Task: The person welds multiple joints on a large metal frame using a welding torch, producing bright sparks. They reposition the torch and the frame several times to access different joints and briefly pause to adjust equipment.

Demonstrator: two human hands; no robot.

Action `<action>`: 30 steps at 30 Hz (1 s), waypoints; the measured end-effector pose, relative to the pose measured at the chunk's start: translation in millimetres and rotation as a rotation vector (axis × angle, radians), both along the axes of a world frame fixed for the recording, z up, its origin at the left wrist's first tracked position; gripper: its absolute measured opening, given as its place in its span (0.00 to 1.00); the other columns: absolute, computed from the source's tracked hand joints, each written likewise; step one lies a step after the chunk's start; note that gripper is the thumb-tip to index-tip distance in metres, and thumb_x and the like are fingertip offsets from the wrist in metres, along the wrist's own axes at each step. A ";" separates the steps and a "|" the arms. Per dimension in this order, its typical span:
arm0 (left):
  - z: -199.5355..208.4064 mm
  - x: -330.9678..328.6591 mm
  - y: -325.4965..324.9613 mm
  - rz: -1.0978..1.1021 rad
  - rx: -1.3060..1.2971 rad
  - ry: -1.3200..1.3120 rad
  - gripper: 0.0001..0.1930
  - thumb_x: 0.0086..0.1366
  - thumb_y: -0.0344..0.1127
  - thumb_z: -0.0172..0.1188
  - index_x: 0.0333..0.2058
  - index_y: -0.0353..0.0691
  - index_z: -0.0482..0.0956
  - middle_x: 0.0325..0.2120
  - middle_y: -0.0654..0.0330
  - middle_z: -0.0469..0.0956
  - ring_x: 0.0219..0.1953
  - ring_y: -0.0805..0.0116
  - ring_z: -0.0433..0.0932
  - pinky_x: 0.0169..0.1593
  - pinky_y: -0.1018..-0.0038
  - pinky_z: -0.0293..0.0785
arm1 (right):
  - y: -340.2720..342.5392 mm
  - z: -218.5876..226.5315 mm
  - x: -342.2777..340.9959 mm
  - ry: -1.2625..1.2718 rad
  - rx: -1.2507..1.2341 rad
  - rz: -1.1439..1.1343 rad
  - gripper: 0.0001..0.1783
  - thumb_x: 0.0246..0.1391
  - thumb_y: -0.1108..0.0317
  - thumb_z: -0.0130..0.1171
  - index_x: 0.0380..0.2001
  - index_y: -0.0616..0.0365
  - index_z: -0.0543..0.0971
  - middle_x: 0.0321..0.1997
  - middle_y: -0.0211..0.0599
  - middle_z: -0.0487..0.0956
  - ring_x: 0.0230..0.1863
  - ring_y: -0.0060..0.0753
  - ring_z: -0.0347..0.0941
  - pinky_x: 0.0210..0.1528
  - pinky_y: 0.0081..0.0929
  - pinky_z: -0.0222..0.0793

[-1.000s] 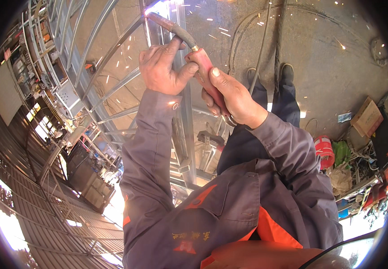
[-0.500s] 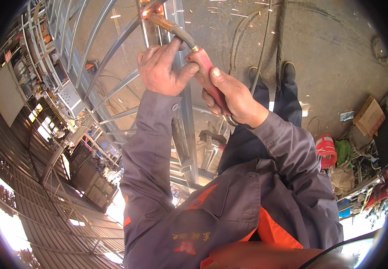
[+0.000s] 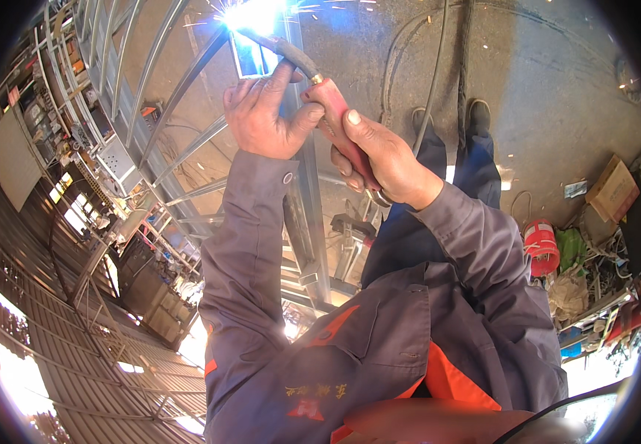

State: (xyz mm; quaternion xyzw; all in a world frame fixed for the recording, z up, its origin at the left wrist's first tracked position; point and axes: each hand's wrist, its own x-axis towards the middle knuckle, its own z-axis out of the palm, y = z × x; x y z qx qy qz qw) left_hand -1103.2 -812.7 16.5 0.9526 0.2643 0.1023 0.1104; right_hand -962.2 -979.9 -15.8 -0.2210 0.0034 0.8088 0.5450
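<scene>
A welding torch with a red handle and a dark bent neck points up and left. My right hand is wrapped round its handle, the thumb lying along the top. My left hand steadies the torch, index finger against the neck and thumb at the front of the handle. Its other fingers are curled over a steel frame. At the nozzle a blue-white arc glares, throwing sparks and hiding the tip and the joint. A curved steel bar runs down and left from the arc.
Two cables, one of them a thick dark cable, cross the concrete floor near my feet. To the right stand a red bucket and a cardboard box among clutter. More curved metal bars fill the left side.
The orange glow at the nozzle has become a bright blue-white arc, and blue light falls on the frame and floor. Both hands keep their hold, shifted very slightly left with the torch.
</scene>
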 end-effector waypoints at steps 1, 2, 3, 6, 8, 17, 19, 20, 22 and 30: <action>0.3 -0.2 -0.1 0.009 -0.003 0.010 0.41 0.59 0.74 0.62 0.55 0.43 0.83 0.35 0.72 0.85 0.36 0.66 0.78 0.44 0.62 0.65 | 0.0 -0.3 0.4 -0.002 0.001 0.008 0.36 0.73 0.35 0.39 0.63 0.56 0.70 0.26 0.30 0.71 0.20 0.19 0.65 0.22 0.20 0.61; 0.2 -0.1 0.0 0.000 -0.001 0.009 0.40 0.59 0.73 0.62 0.55 0.42 0.83 0.35 0.73 0.85 0.36 0.66 0.79 0.44 0.62 0.66 | 0.1 -0.5 0.7 -0.006 -0.005 0.018 0.36 0.73 0.35 0.39 0.63 0.56 0.70 0.26 0.30 0.71 0.20 0.19 0.65 0.22 0.20 0.61; 0.1 -0.1 0.1 -0.002 0.003 0.010 0.40 0.59 0.73 0.63 0.55 0.42 0.83 0.35 0.73 0.85 0.36 0.66 0.79 0.44 0.63 0.66 | 0.0 -0.6 1.1 0.002 0.001 0.013 0.36 0.73 0.35 0.39 0.63 0.56 0.70 0.26 0.30 0.71 0.20 0.19 0.65 0.22 0.20 0.61; -1.4 0.3 1.0 -0.024 0.028 -0.013 0.39 0.59 0.72 0.63 0.54 0.42 0.83 0.34 0.72 0.85 0.36 0.66 0.79 0.45 0.63 0.66 | -0.2 -0.6 1.5 0.016 -0.011 0.008 0.36 0.73 0.35 0.39 0.62 0.56 0.71 0.26 0.30 0.70 0.20 0.19 0.65 0.22 0.19 0.61; -2.0 0.1 1.2 -0.033 0.033 -0.019 0.39 0.59 0.72 0.64 0.53 0.42 0.83 0.35 0.72 0.85 0.36 0.66 0.79 0.45 0.63 0.66 | -0.3 -0.5 0.9 0.021 -0.032 0.013 0.36 0.73 0.35 0.39 0.63 0.56 0.70 0.26 0.30 0.70 0.20 0.19 0.65 0.22 0.19 0.61; -1.9 -0.8 2.5 -0.038 0.042 0.005 0.40 0.59 0.72 0.63 0.54 0.41 0.83 0.34 0.71 0.86 0.35 0.66 0.79 0.44 0.63 0.67 | -0.2 -3.3 -2.2 0.020 -0.004 -0.016 0.35 0.73 0.35 0.39 0.60 0.55 0.71 0.25 0.30 0.71 0.19 0.19 0.65 0.20 0.19 0.59; -1.9 -1.0 1.9 -0.022 0.018 0.022 0.40 0.59 0.72 0.63 0.54 0.41 0.83 0.34 0.71 0.86 0.36 0.65 0.78 0.44 0.63 0.66 | 0.2 -3.9 -2.3 0.021 -0.007 -0.008 0.35 0.74 0.35 0.38 0.61 0.56 0.71 0.25 0.30 0.71 0.19 0.19 0.65 0.20 0.19 0.59; -2.0 -1.1 2.1 -0.021 0.014 0.017 0.40 0.59 0.72 0.63 0.54 0.41 0.83 0.34 0.70 0.86 0.36 0.65 0.78 0.44 0.63 0.66 | 0.3 -4.1 -2.3 0.020 -0.019 0.004 0.36 0.74 0.35 0.38 0.62 0.56 0.71 0.25 0.31 0.71 0.19 0.19 0.65 0.20 0.19 0.59; -2.6 -1.6 2.1 -0.008 0.006 0.015 0.40 0.59 0.72 0.63 0.54 0.40 0.83 0.34 0.70 0.86 0.36 0.64 0.78 0.44 0.63 0.66 | 0.4 -4.3 -2.4 0.019 0.001 -0.012 0.36 0.74 0.35 0.38 0.61 0.57 0.71 0.24 0.31 0.71 0.19 0.20 0.65 0.20 0.19 0.59; -4.7 -1.0 2.2 -0.036 0.030 0.008 0.39 0.59 0.71 0.64 0.52 0.39 0.84 0.34 0.69 0.85 0.37 0.64 0.79 0.45 0.63 0.67 | -0.8 -6.0 -1.7 0.023 -0.031 -0.012 0.35 0.72 0.34 0.40 0.56 0.57 0.73 0.25 0.31 0.71 0.19 0.20 0.65 0.21 0.20 0.61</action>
